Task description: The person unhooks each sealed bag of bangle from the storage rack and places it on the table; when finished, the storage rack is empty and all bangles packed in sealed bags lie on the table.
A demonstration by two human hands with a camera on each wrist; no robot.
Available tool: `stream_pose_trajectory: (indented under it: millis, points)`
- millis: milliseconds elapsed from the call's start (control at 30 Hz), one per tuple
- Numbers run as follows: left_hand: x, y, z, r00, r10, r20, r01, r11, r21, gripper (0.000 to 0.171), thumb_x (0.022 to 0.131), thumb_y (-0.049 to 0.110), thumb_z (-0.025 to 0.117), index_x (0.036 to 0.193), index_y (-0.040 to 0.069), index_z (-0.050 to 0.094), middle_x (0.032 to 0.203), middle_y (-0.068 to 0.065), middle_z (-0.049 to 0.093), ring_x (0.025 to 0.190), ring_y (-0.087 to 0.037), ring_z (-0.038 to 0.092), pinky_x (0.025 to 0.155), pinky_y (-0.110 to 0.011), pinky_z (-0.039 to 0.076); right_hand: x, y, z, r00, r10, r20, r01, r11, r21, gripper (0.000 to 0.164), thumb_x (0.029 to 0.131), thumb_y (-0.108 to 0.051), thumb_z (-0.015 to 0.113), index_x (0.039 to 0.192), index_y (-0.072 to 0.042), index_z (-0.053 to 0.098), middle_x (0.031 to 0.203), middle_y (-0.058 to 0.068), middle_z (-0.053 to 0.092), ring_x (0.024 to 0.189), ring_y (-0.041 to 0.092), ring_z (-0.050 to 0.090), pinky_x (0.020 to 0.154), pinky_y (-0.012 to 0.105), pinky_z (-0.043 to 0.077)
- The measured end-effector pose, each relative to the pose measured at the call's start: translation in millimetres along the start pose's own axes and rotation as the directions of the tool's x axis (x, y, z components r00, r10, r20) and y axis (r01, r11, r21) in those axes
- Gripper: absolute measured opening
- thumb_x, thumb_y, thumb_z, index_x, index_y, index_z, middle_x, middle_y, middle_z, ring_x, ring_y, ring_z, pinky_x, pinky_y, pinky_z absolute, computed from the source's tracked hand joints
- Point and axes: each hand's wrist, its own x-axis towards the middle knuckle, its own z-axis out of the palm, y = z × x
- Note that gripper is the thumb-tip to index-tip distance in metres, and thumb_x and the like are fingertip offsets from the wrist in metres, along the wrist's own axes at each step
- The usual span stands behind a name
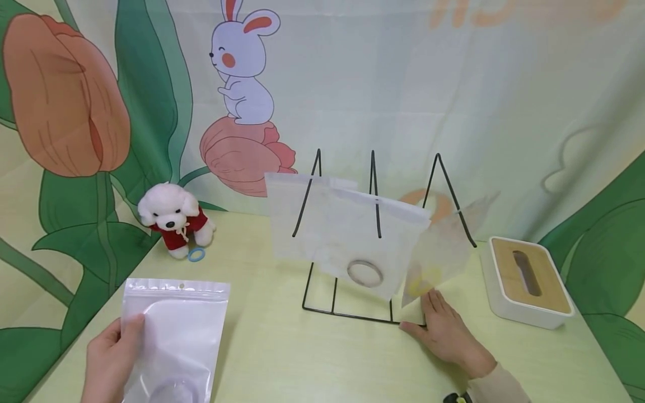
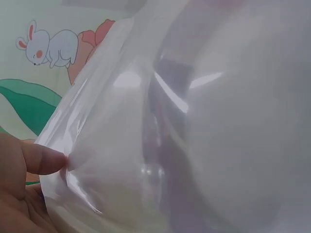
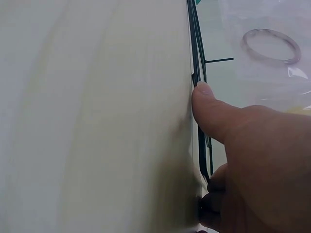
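Low on the left, my left hand (image 1: 111,358) pinches the left edge of a glossy clear zip bag (image 1: 176,341), thumb on its front face. A pale round thing (image 1: 175,392) shows inside near the bag's bottom. The bag fills much of the left wrist view, with the thumb (image 2: 46,159) pressed at its edge. My right hand (image 1: 448,336) holds the front right corner of a black wire rack's base (image 1: 353,318). In the right wrist view the thumb (image 3: 209,109) lies on the front bar and the other fingers bend at the corner. Clear bags hang on the rack; the middle one holds a bangle (image 1: 365,273).
The right hanging bag (image 1: 456,240) contains something yellow; another bag (image 1: 287,218) hangs at left. A tissue box (image 1: 504,296) with a wooden lid stands right of the rack. A white toy dog (image 1: 168,207) sits back left, with a blue ring (image 1: 196,254) by it.
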Motion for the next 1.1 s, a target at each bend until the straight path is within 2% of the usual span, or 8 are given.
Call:
stream_pose_trajectory:
  millis: [200, 300, 433, 500, 733, 833, 1033, 1100]
  points:
    - [6.5, -9.4, -1.7, 1.0, 0.014, 0.024, -0.015, 0.999, 0.049, 0.072, 0.098, 0.053, 0.04, 0.142, -0.004, 0.042, 0.136, -0.03, 0.046, 0.102, -0.033, 0.054, 0.068, -0.032, 0.049, -1.0, -0.2, 0.0, 1.0, -0.014, -0.011, 0.014, 1.0, -0.01, 0.091, 0.096, -0.051, 0.054, 0.14, 0.023, 0.024, 0.146, 0.042, 0.021, 0.137, 0.055, 0.02, 0.108, 0.062, 0.025]
    - [9.2, -14.0, -1.4, 0.999, 0.027, 0.034, -0.029, 0.997, 0.075, 0.073, 0.099, 0.05, 0.04, 0.143, -0.008, 0.035, 0.138, -0.034, 0.041, 0.111, -0.04, 0.05, 0.081, -0.047, 0.05, -1.1, 0.5, 0.6, 1.0, -0.018, -0.016, 0.017, 1.0, -0.012, 0.091, 0.096, -0.051, 0.054, 0.141, 0.022, 0.024, 0.146, 0.042, 0.021, 0.136, 0.055, 0.021, 0.108, 0.062, 0.025]
    - [14.7, -19.1, 1.2, 0.998, -0.01, 0.064, 0.004, 0.995, 0.1, 0.086, 0.097, 0.053, 0.044, 0.146, -0.012, 0.018, 0.139, -0.038, 0.033, 0.122, -0.049, 0.04, 0.096, -0.064, 0.039, -0.9, 1.6, 1.4, 1.0, -0.016, -0.014, 0.016, 1.0, -0.011, 0.091, 0.096, -0.051, 0.054, 0.141, 0.022, 0.024, 0.147, 0.042, 0.021, 0.137, 0.054, 0.02, 0.108, 0.062, 0.024]
    - [16.5, -21.4, 1.6, 0.997, -0.007, 0.079, -0.002, 0.992, 0.125, 0.086, 0.097, 0.051, 0.046, 0.146, -0.013, 0.016, 0.137, -0.038, 0.034, 0.12, -0.048, 0.041, 0.095, -0.063, 0.04, -0.8, 2.1, 1.6, 1.0, -0.016, -0.011, 0.016, 1.0, -0.01, 0.091, 0.096, -0.051, 0.053, 0.141, 0.022, 0.023, 0.147, 0.042, 0.021, 0.137, 0.054, 0.019, 0.108, 0.062, 0.024]
    - [19.8, -28.2, -3.0, 0.984, 0.091, 0.15, -0.125, 0.965, 0.232, 0.075, 0.099, 0.047, 0.043, 0.139, -0.014, 0.028, 0.131, -0.036, 0.041, 0.112, -0.046, 0.048, 0.085, -0.052, 0.048, -1.1, 2.2, 1.0, 1.0, -0.012, -0.002, 0.012, 1.0, 0.0, 0.091, 0.096, -0.051, 0.052, 0.142, 0.021, 0.022, 0.147, 0.041, 0.019, 0.138, 0.054, 0.018, 0.109, 0.062, 0.023]
    - [21.7, -30.0, -5.4, 0.98, 0.079, 0.184, -0.126, 0.957, 0.26, 0.078, 0.099, 0.052, 0.04, 0.139, -0.014, 0.029, 0.132, -0.037, 0.04, 0.112, -0.047, 0.048, 0.084, -0.054, 0.049, -1.0, 2.0, 0.5, 1.0, -0.01, -0.003, 0.01, 1.0, 0.002, 0.091, 0.096, -0.052, 0.052, 0.142, 0.021, 0.022, 0.148, 0.041, 0.019, 0.138, 0.054, 0.018, 0.109, 0.062, 0.023]
    - [25.3, -33.5, -10.8, 0.959, 0.112, 0.26, -0.196, 0.926, 0.324, 0.076, 0.099, 0.051, 0.044, 0.139, -0.012, 0.034, 0.139, -0.037, 0.038, 0.117, -0.048, 0.047, 0.089, -0.054, 0.048, -0.7, 1.3, -0.3, 1.0, -0.014, -0.011, 0.014, 1.0, 0.003, 0.091, 0.096, -0.051, 0.053, 0.143, 0.02, 0.021, 0.148, 0.04, 0.019, 0.138, 0.053, 0.018, 0.109, 0.062, 0.023]
    - [27.3, -34.3, -12.2, 0.953, 0.08, 0.293, -0.184, 0.92, 0.345, 0.084, 0.096, 0.055, 0.047, 0.142, -0.013, 0.032, 0.138, -0.037, 0.04, 0.113, -0.048, 0.048, 0.086, -0.053, 0.049, -0.7, 1.1, -0.4, 1.0, -0.014, -0.01, 0.014, 1.0, 0.002, 0.091, 0.096, -0.051, 0.053, 0.143, 0.021, 0.022, 0.148, 0.04, 0.019, 0.138, 0.054, 0.018, 0.109, 0.062, 0.023]
